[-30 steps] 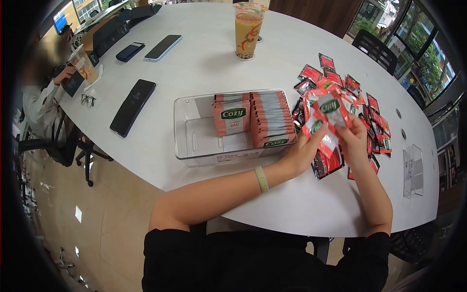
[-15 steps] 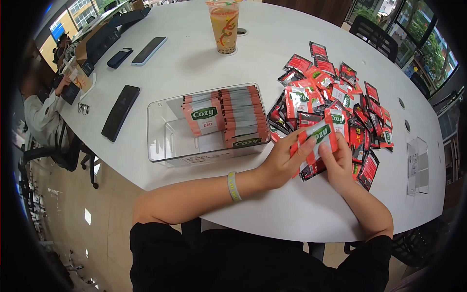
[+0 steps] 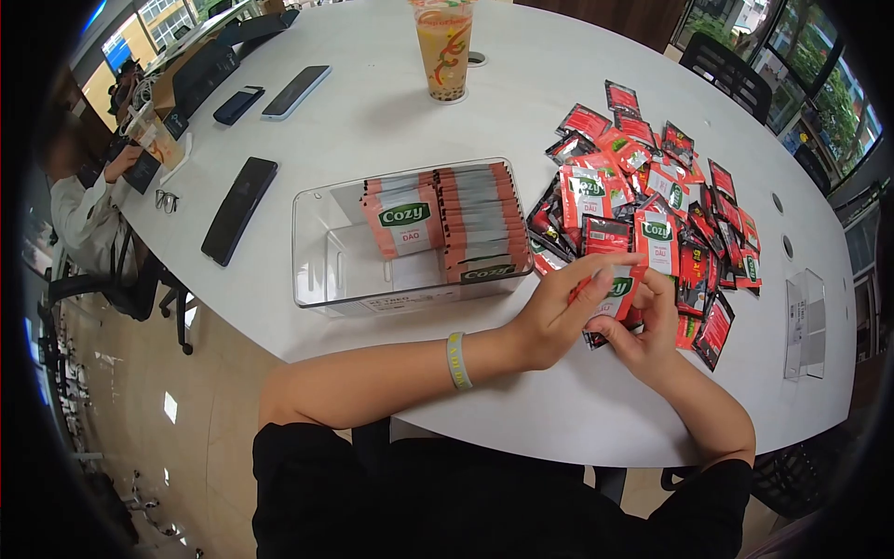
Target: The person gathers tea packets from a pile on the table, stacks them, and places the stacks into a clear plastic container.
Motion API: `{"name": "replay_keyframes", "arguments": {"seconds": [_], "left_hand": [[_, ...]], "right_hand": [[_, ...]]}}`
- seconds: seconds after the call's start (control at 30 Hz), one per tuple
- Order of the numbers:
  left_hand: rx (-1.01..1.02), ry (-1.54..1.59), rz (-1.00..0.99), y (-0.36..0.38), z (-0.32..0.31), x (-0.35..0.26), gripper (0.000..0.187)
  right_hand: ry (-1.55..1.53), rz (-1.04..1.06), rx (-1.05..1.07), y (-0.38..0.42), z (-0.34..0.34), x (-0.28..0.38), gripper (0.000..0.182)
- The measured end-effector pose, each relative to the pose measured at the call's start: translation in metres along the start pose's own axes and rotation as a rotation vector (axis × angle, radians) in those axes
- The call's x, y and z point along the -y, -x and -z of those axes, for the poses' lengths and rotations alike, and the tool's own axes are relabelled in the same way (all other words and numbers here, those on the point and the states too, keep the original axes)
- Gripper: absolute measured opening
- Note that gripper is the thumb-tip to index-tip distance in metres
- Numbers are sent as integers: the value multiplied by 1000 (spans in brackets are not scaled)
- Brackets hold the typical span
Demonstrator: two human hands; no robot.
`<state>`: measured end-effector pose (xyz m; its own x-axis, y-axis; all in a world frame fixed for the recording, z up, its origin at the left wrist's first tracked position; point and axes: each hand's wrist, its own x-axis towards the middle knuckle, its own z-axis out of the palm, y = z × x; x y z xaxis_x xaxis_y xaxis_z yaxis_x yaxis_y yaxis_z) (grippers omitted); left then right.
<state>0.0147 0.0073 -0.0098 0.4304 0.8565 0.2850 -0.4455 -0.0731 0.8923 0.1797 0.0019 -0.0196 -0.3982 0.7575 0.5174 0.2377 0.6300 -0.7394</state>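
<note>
My left hand (image 3: pixel 557 317) and my right hand (image 3: pixel 645 321) hold red and white Cozy packets (image 3: pixel 616 293) between them, in front of the loose pile. Fingers cover much of these packets, so their number cannot be told. Many red, white and black sachets (image 3: pixel 659 242) lie heaped beyond my hands. To the left of my hands stands a clear plastic box (image 3: pixel 321 270). Inside it, a long row of packets (image 3: pixel 484 219) fills the right side, and a shorter group with a Cozy label (image 3: pixel 407 224) leans in the middle.
A drink cup (image 3: pixel 443 56) stands at the back of the white table (image 3: pixel 372 121). Phones (image 3: pixel 239 210) and glasses (image 3: pixel 166 200) lie at left, near a seated person (image 3: pixel 88 214). A clear holder (image 3: pixel 805 326) stands at right.
My hands have closed in around the packets, which now show less and sit more upright. The whole view has shifted slightly, with the table's objects appearing a little farther right.
</note>
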Motion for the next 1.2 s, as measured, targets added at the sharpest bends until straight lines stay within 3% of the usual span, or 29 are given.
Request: {"name": "replay_keyframes", "arguments": {"seconds": [0.03, 0.17, 0.23, 0.37, 0.43, 0.57, 0.63, 0.67, 0.73, 0.77, 0.87, 0.93, 1.03, 1.2], "left_hand": [[11, -151, -147, 0, 0, 3, 41], [-2, -75, -136, 1, -2, 1, 43], [-29, 81, 33, 1, -1, -3, 44], [-58, 112, 46, -2, 1, -3, 46], [-75, 211, 68, -4, 2, -7, 47], [-77, 207, 62, -2, -2, -7, 46], [-136, 303, 154, 1, -4, -7, 46], [-135, 304, 157, 2, -4, -7, 46], [-159, 397, 218, 2, -3, -9, 45], [-158, 397, 218, 2, -4, -10, 45], [-196, 539, 293, 5, -9, -14, 46], [-128, 650, 486, 7, -5, -20, 42], [-50, 708, 491, 7, -4, -15, 37], [-88, 585, 553, 6, 0, -12, 31]], "right_hand": [[46, 65, -5, 1, 0, -2, 60], [97, 66, -40, 2, 0, -2, 66], [222, 37, 0, 5, 3, -3, 72], [153, 75, 3, -7, -2, 13, 76], [421, 88, 89, -5, -2, 15, 76], [198, -28, -18, -3, -3, 11, 77], [501, 285, -74, -5, 2, 11, 64], [501, 282, -76, -6, 4, 17, 64], [903, 450, -47, -10, 7, 29, 43], [925, 519, -203, -9, -1, 22, 31], [1024, 647, -95, -6, 5, 18, 30], [1037, 596, -46, -6, 4, 24, 28], [958, 666, -31, -8, 2, 23, 29], [937, 705, -3, -6, 3, 19, 31]]}}
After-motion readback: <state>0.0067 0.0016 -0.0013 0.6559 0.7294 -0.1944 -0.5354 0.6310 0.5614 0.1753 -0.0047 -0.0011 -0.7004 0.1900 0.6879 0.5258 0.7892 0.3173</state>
